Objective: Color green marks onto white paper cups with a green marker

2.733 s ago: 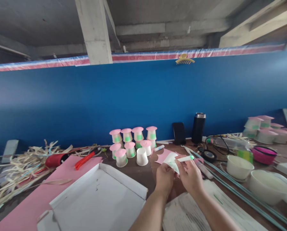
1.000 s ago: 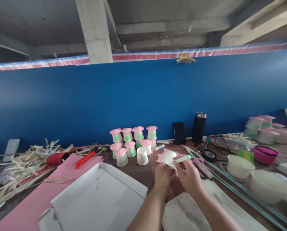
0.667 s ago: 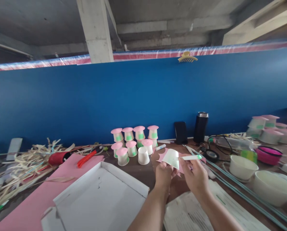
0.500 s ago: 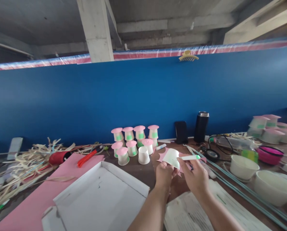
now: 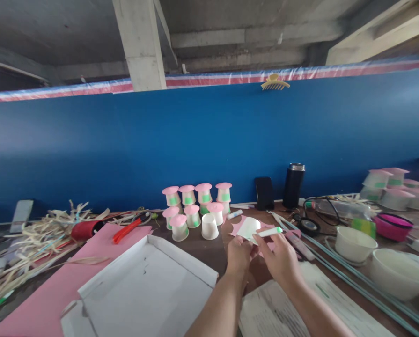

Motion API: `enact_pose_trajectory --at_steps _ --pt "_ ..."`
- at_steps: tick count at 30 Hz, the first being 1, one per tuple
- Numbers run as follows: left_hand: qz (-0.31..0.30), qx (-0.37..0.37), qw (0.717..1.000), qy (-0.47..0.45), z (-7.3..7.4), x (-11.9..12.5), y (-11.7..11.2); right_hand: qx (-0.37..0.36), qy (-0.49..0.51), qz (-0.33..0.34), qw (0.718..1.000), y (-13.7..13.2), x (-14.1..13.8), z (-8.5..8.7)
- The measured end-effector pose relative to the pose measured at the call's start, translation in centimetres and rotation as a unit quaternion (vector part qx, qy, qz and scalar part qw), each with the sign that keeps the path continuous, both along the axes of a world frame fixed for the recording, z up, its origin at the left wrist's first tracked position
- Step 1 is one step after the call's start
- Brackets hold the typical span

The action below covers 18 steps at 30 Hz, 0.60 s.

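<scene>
My left hand [image 5: 239, 254] pinches a small pale green-white paper piece [image 5: 247, 228] and holds it up over the brown table. My right hand [image 5: 282, 255] grips a white glue stick with a green tip [image 5: 269, 231], its tip lying against the right edge of the paper. Pink paper scraps [image 5: 236, 228] lie on the table just behind the paper. Beyond them stands a cluster of upturned white paper cups with pink tops and green bands [image 5: 195, 203], with one plain white cup [image 5: 209, 227] in front.
A white cardboard tray [image 5: 142, 285] lies on a pink sheet [image 5: 55, 290] to the left, by red scissors [image 5: 127, 230] and dried straw [image 5: 37, 234]. A black flask [image 5: 293, 186], phone [image 5: 264, 193], white bowls [image 5: 355, 243], a pink bowl [image 5: 392, 226] and long rods [image 5: 335, 262] sit right.
My hands have kept turning the paper piece while the glue stick moves along it; the stick's tip has shifted slightly left and down. The camera view drifted a little.
</scene>
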<state>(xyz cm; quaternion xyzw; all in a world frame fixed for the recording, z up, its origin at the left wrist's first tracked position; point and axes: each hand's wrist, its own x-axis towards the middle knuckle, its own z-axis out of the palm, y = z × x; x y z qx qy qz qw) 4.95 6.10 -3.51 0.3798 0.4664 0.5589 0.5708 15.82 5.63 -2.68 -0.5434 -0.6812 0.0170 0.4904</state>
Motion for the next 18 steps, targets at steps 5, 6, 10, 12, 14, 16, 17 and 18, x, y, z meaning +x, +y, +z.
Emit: enact_pose_trajectory --at_steps 5,6,10,12,14,16,17,18 --pt "-0.01 0.027 0.999 -0.042 -0.5 0.15 0.05 0.022 -0.01 -0.023 0.999 0.21 0.15 -0.16" --pt "-0.01 0.031 0.998 -0.047 -0.59 0.16 0.08 0.021 -0.011 -0.024 0.999 0.23 0.21 -0.13" --pt "-0.013 0.039 0.997 -0.063 -0.87 0.09 0.31 -0.004 -0.012 0.004 1.0 0.28 0.39 0.02" --pt "-0.016 0.04 0.997 -0.068 -0.94 0.06 0.39 -0.019 -0.02 0.011 1.0 0.29 0.39 0.05" --pt "-0.016 0.042 0.996 -0.073 -0.94 0.08 0.36 -0.016 -0.023 0.011 1.0 0.3 0.36 0.07" --pt "-0.017 0.046 0.995 -0.081 -0.87 0.12 0.26 0.004 -0.017 0.014 1.0 0.3 0.33 0.1" --pt "-0.016 0.049 0.995 -0.085 -0.83 0.14 0.21 0.013 -0.012 0.015 1.0 0.29 0.33 0.14" --pt "-0.015 0.05 0.995 -0.088 -0.79 0.16 0.15 0.018 -0.007 0.015 1.0 0.27 0.34 0.19"
